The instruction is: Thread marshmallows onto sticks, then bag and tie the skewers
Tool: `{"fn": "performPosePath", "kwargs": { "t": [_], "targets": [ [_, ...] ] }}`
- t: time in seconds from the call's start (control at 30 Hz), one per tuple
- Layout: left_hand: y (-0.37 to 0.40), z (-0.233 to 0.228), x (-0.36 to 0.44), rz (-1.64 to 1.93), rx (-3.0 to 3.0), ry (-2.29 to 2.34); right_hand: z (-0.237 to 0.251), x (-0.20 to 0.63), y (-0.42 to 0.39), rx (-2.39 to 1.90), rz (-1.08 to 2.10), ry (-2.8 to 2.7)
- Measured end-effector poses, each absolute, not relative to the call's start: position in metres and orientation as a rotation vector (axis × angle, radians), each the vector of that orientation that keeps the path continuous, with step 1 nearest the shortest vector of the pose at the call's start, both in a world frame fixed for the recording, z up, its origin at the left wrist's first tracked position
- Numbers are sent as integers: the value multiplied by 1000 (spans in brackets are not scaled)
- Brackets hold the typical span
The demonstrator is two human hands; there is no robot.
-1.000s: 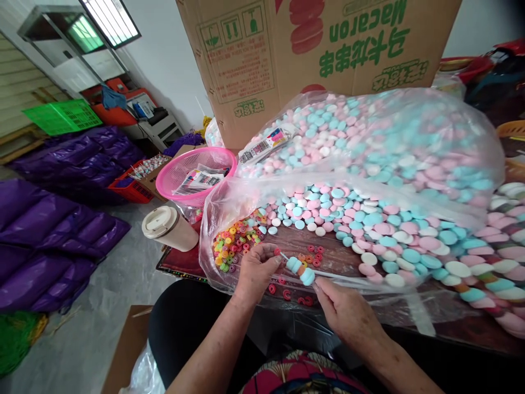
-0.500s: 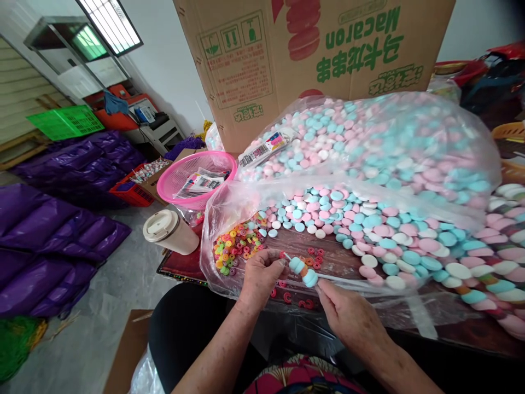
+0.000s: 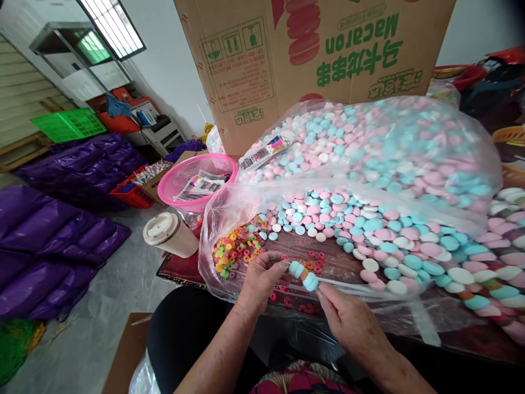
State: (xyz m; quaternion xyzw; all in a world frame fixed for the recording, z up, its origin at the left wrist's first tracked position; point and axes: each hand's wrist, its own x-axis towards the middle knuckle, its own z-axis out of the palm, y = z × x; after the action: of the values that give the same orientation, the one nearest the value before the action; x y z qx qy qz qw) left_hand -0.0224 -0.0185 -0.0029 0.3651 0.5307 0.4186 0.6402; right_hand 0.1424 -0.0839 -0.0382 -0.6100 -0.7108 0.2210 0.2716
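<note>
Left hand (image 3: pixel 258 276) and right hand (image 3: pixel 348 317) pinch a thin skewer (image 3: pixel 302 274) of light, probably brittle candy discs by its ends

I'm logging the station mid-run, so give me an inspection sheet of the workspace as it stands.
Surface: dark wooden table, mostly under clear plastic bag.
Job's things: skewer carrying two blue discs with an orange ring between; pile of pink, blue and white discs; mixed coloured rings; loose red rings.
Clutter: lidded cup; pink basket holding packets.
Grippers: left hand pinches the skewer's near end; right hand pinches the other end.
Cables: nothing seen.
Surroundings: Macaron cardboard box; purple sacks; green crate.
</note>
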Motion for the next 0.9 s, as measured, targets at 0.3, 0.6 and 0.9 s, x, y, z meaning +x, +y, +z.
{"fn": "performPosePath", "kwargs": {
  "t": [0.3, 0.6, 0.9],
  "targets": [
    [-20, -5, -20, 969, 735, 1098, -35, 144, -82, -1557, 679, -1829],
    [-23, -6, -20, 971, 866, 1130, -33, 142, -82, -1549, 650, -1831],
    [-25, 0, -8, 1081, 726, 1046, -42, 140, -80, -1536, 176, -1920]
  ]
}}
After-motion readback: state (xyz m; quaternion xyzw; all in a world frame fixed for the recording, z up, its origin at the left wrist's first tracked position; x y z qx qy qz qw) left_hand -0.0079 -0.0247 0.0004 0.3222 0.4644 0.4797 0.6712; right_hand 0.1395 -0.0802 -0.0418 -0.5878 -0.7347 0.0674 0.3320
